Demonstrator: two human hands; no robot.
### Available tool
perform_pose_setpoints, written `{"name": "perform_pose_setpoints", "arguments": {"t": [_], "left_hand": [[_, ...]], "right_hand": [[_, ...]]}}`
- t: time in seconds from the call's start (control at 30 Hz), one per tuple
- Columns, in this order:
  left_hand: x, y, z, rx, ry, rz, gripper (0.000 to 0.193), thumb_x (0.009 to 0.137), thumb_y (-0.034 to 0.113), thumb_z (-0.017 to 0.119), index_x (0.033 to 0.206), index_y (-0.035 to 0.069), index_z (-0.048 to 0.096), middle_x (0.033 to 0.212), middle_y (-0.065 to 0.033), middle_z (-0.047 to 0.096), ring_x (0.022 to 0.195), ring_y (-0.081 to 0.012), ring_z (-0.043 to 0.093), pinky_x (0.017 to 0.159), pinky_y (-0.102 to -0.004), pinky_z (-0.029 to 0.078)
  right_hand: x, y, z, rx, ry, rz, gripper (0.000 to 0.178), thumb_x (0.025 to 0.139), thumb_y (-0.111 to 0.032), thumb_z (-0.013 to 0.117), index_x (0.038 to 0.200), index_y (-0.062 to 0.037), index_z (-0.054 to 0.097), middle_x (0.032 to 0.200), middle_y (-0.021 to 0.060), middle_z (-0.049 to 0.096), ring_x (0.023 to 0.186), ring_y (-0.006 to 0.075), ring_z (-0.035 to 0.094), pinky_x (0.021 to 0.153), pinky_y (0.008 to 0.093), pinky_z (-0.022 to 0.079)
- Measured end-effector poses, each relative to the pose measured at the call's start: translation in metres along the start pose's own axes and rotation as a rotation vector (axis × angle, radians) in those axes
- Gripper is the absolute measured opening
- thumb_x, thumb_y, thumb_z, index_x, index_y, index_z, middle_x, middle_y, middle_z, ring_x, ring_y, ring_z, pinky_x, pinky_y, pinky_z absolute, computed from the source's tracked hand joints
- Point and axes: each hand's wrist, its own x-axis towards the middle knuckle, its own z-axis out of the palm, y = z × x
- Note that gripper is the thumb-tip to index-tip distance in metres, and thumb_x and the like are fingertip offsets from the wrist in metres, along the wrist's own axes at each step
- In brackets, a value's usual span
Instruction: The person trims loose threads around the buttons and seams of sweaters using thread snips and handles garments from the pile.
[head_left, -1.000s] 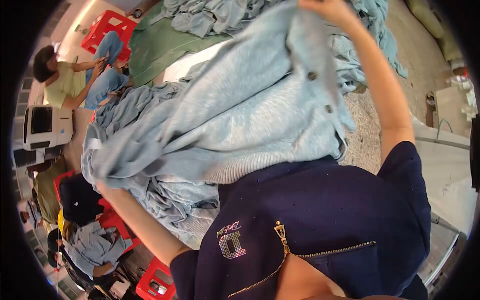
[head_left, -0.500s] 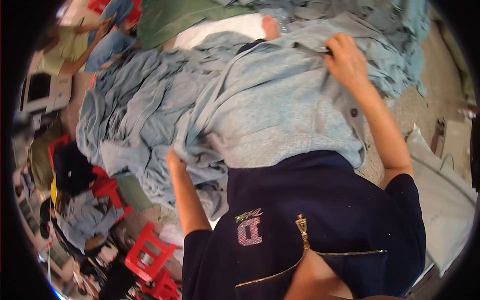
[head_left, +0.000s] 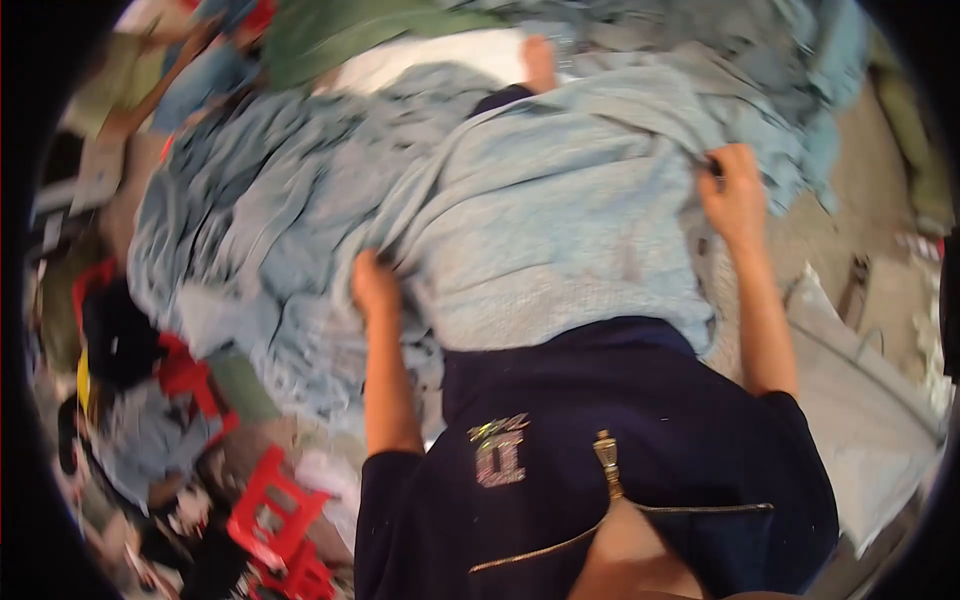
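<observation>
- Left hand [head_left: 375, 285]: closed, its fingers buried in a fold at the near left edge of the pale blue garment [head_left: 560, 230]; the forearm runs straight back toward the person's dark navy top [head_left: 600, 450].
- Right hand [head_left: 733, 190]: closed on the far right edge of the same garment, fingers curled over the cloth, with a small dark spot, perhaps a button, just at the fingertips.
- Pale blue garment: spread flat between the two hands and across the person's lap, its ribbed hem touching the navy top; the cloth lies stretched from one hand to the other.
- Heap of blue garments [head_left: 240, 230]: lies left of and beyond the left hand, touching the held garment; whether it rests on a counter or the floor cannot be told.
- More blue cloth [head_left: 800, 90]: piled beyond the right hand.
- Green cloth [head_left: 340, 35]: well beyond the left hand, at the far edge.
- Red plastic stools [head_left: 270, 510]: on the floor, left of the left forearm, well apart from the hand.
- Grey sacking [head_left: 860, 400]: just right of the right forearm.
</observation>
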Motion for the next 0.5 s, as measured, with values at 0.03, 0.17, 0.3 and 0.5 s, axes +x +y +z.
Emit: {"name": "perform_pose_setpoints", "arguments": {"t": [0.03,0.17,0.3,0.5], "left_hand": [[-0.004,-0.021,-0.006,-0.007,0.056,0.052,0.030,0.083,0.009,0.059,0.112,0.002,0.063,0.105,-0.0190,0.065,0.099,-0.0379,0.061,0.088,-0.0445,0.047],[0.000,-0.069,-0.025,-0.187,0.093,0.070,0.023,0.087,0.013,0.066,0.104,-0.003,0.065,0.091,-0.0120,0.066,0.084,-0.0249,0.061,0.080,-0.0330,0.047],[0.007,-0.054,-0.044,-0.683,0.003,-0.159,0.010,0.090,0.011,0.065,0.092,0.001,0.066,0.074,0.0023,0.058,0.070,-0.0089,0.050,0.066,-0.0233,0.040],[0.022,0.049,-0.125,-1.019,-0.039,-0.143,0.009,0.089,0.006,0.066,0.081,0.005,0.061,0.073,0.0064,0.052,0.069,-0.0036,0.044,0.062,-0.0203,0.035]], "right_hand": [[-0.005,-0.007,0.000,0.093,-0.003,0.051,0.019,0.076,-0.004,0.063,0.094,-0.0041,0.059,0.092,0.0135,0.056,0.088,0.0341,0.058,0.073,0.0423,0.047],[-0.020,-0.012,0.006,0.183,0.111,0.021,0.030,0.068,0.004,0.067,0.095,-0.0041,0.058,0.091,0.0121,0.057,0.085,0.0332,0.059,0.071,0.0390,0.049],[-0.033,-0.012,0.008,0.401,0.152,0.225,0.020,0.078,0.003,0.068,0.096,-0.0014,0.060,0.093,0.0094,0.059,0.077,0.0223,0.060,0.069,0.0303,0.048],[-0.029,-0.036,-0.008,0.555,0.189,0.298,0.018,0.076,0.005,0.070,0.092,-0.0012,0.067,0.090,0.0084,0.060,0.076,0.0205,0.061,0.067,0.0279,0.048]]}}
